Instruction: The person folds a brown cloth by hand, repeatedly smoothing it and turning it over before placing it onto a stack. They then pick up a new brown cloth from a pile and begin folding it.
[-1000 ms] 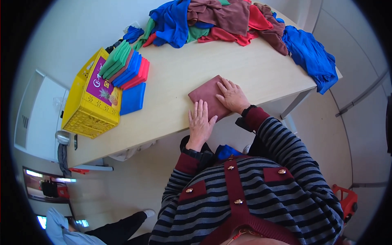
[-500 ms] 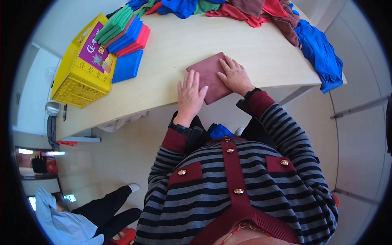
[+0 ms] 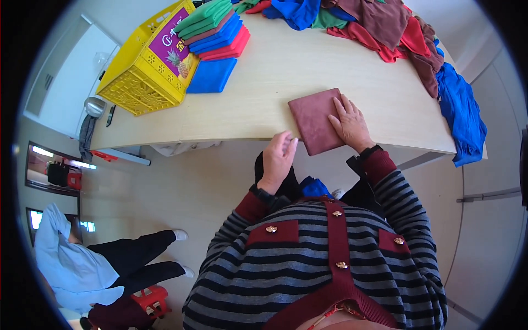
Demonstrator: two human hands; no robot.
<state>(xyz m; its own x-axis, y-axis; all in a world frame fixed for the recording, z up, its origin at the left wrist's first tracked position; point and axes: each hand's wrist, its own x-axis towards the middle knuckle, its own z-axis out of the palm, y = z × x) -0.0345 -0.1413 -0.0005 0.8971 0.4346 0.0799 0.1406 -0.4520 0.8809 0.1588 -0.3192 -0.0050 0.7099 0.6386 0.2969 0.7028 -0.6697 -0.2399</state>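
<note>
Right hand (image 3: 351, 122) lies flat on the folded cloth (image 3: 315, 121); left hand (image 3: 279, 159), loosely open, touches its corner at the desk (image 3: 264, 104) edge.

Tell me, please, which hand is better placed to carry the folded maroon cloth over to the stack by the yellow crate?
Probably the left hand: it is free at the cloth's near-left corner, on the stack's side. The right hand lies flat on the cloth.

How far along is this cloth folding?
Done: a stack of folded cloths sits on the yellow crate, a folded blue one beside it. In hand: the right hand presses a folded maroon cloth; the left hand is at its edge. Left: a loose pile along the table.
</note>
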